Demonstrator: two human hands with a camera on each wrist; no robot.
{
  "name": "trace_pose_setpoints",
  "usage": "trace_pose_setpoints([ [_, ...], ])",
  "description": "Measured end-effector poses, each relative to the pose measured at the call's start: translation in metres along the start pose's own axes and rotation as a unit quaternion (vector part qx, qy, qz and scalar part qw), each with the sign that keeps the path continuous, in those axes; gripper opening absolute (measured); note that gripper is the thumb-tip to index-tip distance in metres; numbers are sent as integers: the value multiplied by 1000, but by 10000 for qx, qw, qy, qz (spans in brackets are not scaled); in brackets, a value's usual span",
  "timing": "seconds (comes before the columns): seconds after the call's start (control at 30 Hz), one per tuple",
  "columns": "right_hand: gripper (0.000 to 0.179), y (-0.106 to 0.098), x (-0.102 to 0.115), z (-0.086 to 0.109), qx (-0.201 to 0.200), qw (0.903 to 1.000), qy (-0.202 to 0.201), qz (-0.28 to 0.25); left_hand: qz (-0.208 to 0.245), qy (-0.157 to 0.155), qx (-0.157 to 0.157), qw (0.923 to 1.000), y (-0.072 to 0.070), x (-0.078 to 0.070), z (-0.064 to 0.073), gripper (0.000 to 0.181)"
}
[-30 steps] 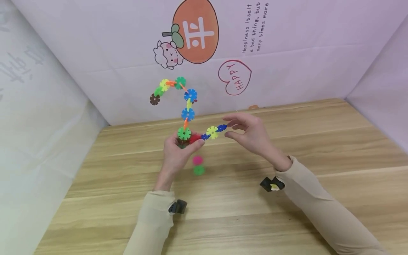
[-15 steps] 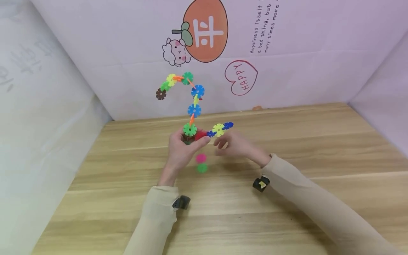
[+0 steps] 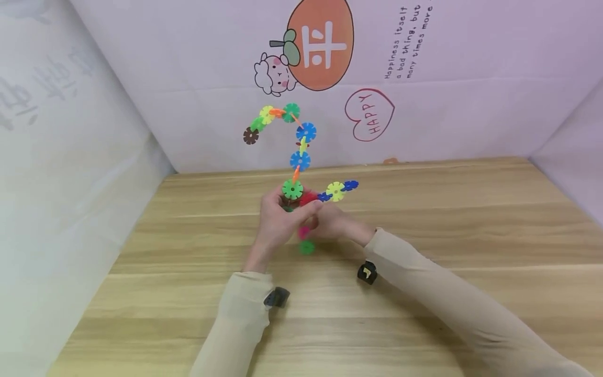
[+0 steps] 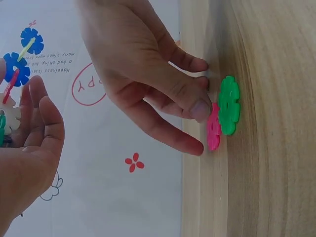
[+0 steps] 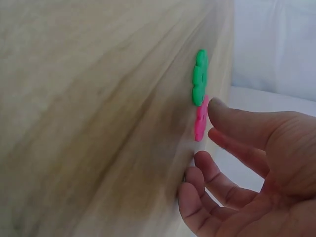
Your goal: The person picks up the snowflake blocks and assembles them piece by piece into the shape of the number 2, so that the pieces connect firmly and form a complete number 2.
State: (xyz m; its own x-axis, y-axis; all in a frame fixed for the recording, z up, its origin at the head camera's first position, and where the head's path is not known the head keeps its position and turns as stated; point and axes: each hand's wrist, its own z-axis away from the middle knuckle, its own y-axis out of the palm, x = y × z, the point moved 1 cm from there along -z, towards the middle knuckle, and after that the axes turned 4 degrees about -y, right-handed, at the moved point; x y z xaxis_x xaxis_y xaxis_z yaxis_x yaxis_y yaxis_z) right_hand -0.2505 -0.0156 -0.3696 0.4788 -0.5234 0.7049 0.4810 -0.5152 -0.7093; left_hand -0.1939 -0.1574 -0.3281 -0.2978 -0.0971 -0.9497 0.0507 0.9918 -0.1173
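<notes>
My left hand [image 3: 278, 222] holds a chain of interlocking plastic snowflake discs [image 3: 300, 161] up off the table, gripping it near a red disc [image 3: 308, 199]. One part of the chain curves up to a brown disc [image 3: 251, 135]; a shorter arm with a yellow disc [image 3: 335, 191] points right. Behind and below the left thumb, my right hand [image 3: 335, 221] reaches down toward the table. Its thumb and fingers spread around a pink disc [image 5: 201, 121] without closing on it. A green disc [image 5: 199, 81] lies flat right beside the pink one.
The wooden tabletop [image 3: 330, 335] ends at a white printed cloth backdrop [image 3: 212, 94], with cloth walls at both sides. Small black wrist cameras [image 3: 277, 297] are strapped at each cuff.
My right hand has left the dark blue disc at the short arm's end and moved down and left to the pink disc. My left hand keeps hold of the chain; the head view has shifted.
</notes>
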Motion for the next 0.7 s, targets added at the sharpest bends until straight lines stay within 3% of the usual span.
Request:
trace_pose_setpoints([
  [0.2,38,2,-7,-3,-51,9995,-294,100,-37,-108,-45,9999,1,1,1,30],
  [0.43,10,3,-9,-2,279,9981,-368,402,-151,-304,-136,9993,1,-2,2,33],
  [0.6,7,4,-10,2,210,9979,-377,482,-216,-314,-129,9992,0,-3,2,30],
  [0.7,15,1,-12,7,263,9977,-539,302,-135,-344,-116,9992,1,-3,2,28],
])
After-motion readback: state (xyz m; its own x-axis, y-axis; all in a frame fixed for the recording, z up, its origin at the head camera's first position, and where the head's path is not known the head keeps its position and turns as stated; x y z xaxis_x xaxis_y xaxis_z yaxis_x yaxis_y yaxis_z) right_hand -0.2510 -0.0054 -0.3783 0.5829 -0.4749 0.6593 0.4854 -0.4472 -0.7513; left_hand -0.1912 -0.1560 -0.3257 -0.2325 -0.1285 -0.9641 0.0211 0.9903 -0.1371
